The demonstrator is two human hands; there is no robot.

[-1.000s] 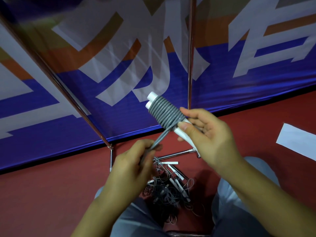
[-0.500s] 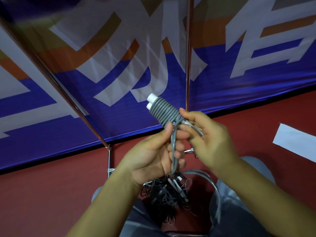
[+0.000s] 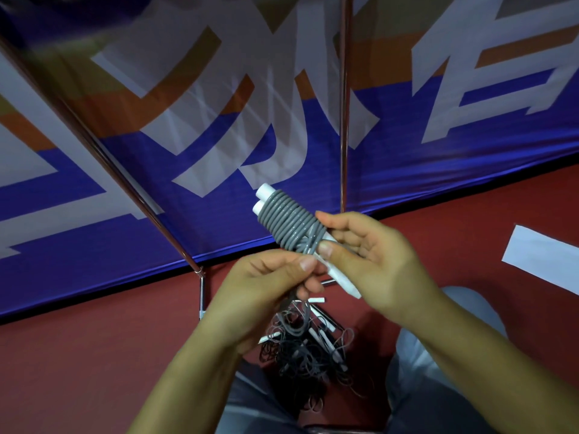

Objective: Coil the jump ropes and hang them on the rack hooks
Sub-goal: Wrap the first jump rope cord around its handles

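Two white handles point(image 3: 340, 277), side by side and wrapped in grey cord point(image 3: 289, 222), form the jump rope bundle I see in front of the banner point(image 3: 438, 170); its long axis runs from upper left to lower right. Right hand point(image 3: 372, 255) pinches the wrapped end. Left hand point(image 3: 266, 289) grips the loose cord tail, now lower than half a second ago. More ropes point(image 3: 307, 352) lie tangled on the floor point(image 3: 94, 355).
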